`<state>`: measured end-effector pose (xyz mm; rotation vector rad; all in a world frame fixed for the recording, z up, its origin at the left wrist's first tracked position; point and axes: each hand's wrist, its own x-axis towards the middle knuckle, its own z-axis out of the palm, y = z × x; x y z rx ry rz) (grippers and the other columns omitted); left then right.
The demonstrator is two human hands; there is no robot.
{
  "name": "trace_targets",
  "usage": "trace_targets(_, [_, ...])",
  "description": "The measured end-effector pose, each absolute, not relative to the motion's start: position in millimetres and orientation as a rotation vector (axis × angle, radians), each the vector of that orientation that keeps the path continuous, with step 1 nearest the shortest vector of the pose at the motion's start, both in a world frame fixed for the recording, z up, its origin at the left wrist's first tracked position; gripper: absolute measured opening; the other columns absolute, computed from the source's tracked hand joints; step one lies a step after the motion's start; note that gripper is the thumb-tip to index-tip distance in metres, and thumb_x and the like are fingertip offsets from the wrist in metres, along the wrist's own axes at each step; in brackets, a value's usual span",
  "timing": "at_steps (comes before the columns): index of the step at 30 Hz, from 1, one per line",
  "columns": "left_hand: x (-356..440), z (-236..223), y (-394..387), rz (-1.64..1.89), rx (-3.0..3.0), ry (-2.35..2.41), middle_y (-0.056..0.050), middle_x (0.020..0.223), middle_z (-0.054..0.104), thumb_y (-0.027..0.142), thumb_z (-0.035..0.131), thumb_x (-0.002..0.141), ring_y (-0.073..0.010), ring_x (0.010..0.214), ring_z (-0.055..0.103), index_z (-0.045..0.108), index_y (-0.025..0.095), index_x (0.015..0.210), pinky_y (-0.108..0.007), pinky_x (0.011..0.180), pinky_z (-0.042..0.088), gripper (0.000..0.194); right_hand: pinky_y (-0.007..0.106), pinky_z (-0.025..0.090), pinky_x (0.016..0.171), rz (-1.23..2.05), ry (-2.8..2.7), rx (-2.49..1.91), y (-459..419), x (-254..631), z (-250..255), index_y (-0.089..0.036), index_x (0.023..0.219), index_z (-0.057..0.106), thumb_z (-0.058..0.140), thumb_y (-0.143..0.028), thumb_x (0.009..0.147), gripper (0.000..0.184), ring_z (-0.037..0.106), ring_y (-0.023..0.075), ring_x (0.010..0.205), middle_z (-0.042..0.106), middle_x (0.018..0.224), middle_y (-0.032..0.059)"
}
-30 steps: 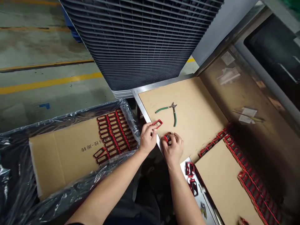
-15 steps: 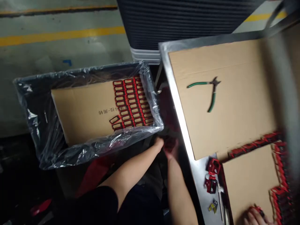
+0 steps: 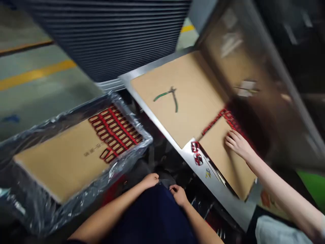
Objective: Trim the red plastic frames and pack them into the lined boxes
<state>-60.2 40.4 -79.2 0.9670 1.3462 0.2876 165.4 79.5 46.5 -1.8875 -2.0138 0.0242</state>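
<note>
My left hand (image 3: 150, 180) and my right hand (image 3: 179, 195) are low over my lap, a short way apart, below the table's front edge. Both rest at the top edge of a dark blue cloth (image 3: 157, 217). Their fingers are curled, and motion blur hides whether anything is in them. Red rectangular frames (image 3: 114, 132) lie in rows on a cardboard sheet (image 3: 58, 159) in a plastic-lined crate to my left. Two red parts (image 3: 196, 153) sit on the steel table edge (image 3: 218, 193) to the right of my right hand.
Green-handled pliers (image 3: 169, 96) lie on the cardboard covering the table. Another person's hand (image 3: 237, 144) rests on a smaller cardboard sheet beside a row of red parts (image 3: 215, 122). A large louvred grille (image 3: 106, 34) stands behind the crate.
My hands have dropped from the table edge to my lap and moved apart. The view has swung, and another person's hand has moved up onto the small cardboard sheet.
</note>
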Motion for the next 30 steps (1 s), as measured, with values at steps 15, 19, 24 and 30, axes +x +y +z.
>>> trace_targets(15, [34, 11, 204, 0.491, 1.948, 1.246, -0.013, 0.15, 0.051, 0.006, 0.066, 0.077, -0.0368, 0.143, 0.039, 0.071, 0.021, 0.097, -0.058, 0.12, 0.032, 0.025, 0.048, 0.051, 0.097, 0.56, -1.511, -1.862, 64, 197, 10, -0.019, 0.116, 0.069, 0.057, -0.034, 0.091, 0.03, 0.063, 0.0305, 0.109, 0.071, 0.116, 0.0126])
trace_targets(19, [29, 20, 191, 0.56, 1.812, 1.336, -0.013, 0.143, 0.056, 0.012, 0.064, 0.084, -0.034, 0.14, 0.044, 0.071, 0.019, 0.086, -0.055, 0.121, 0.031, 0.01, 0.047, 0.048, 0.103, 0.668, -1.511, -1.781, 84, 216, 6, -0.019, 0.116, 0.069, 0.058, -0.032, 0.087, 0.034, 0.061, 0.0302, 0.117, 0.069, 0.124, 0.0139])
trace_targets(24, [16, 35, 172, 0.712, 1.396, 1.453, -0.01, 0.126, 0.066, 0.027, 0.065, 0.093, -0.0247, 0.118, 0.062, 0.068, 0.016, 0.097, -0.047, 0.104, 0.051, 0.012, 0.04, 0.055, 0.084, 0.903, -1.496, -1.728, 68, 235, 1, -0.019, 0.097, 0.074, 0.055, -0.04, 0.088, 0.029, 0.067, 0.025, 0.083, 0.074, 0.095, 0.0114])
trace_targets(30, [-14, 36, 255, 0.835, 0.775, 1.532, -0.006, 0.102, 0.069, 0.037, 0.06, 0.098, -0.0164, 0.082, 0.068, 0.063, 0.013, 0.112, -0.033, 0.072, 0.06, 0.028, 0.031, 0.056, 0.062, 1.2, -1.405, -1.755, 54, 245, -1, -0.019, 0.084, 0.077, 0.056, -0.061, 0.086, 0.048, 0.066, 0.0218, 0.062, 0.075, 0.075, 0.0075])
